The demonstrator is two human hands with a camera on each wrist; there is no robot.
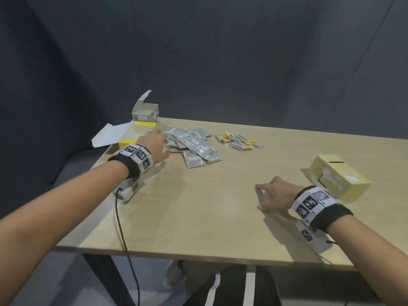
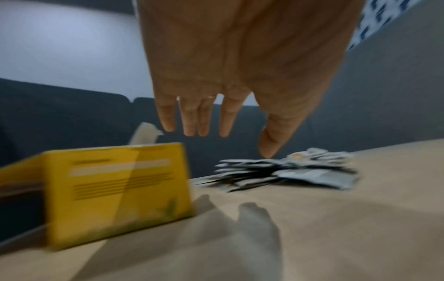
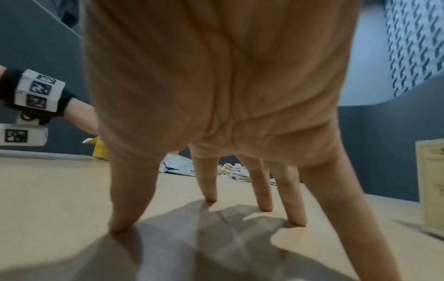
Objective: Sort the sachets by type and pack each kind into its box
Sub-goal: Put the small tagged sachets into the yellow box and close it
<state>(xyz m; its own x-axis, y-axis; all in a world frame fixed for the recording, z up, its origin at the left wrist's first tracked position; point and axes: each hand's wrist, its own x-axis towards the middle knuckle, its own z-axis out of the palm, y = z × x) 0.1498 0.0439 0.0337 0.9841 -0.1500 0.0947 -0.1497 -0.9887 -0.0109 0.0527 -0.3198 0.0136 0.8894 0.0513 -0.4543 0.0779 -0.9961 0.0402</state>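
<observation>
Two hands empty | left hand flat, fingers straight, over grey sachets | right hand spread, fingertips on counter

The table is showing a smooth, matt, pale wood-look top. The grey sachets are glinting like glossy foil. The yellow box and pale yellow box are looking like smooth printed cardboard. Dark matt cloth is hanging behind.

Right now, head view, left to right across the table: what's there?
Yellow box → left hand → grey sachets → yellow sachets → right hand → pale yellow box.
</observation>
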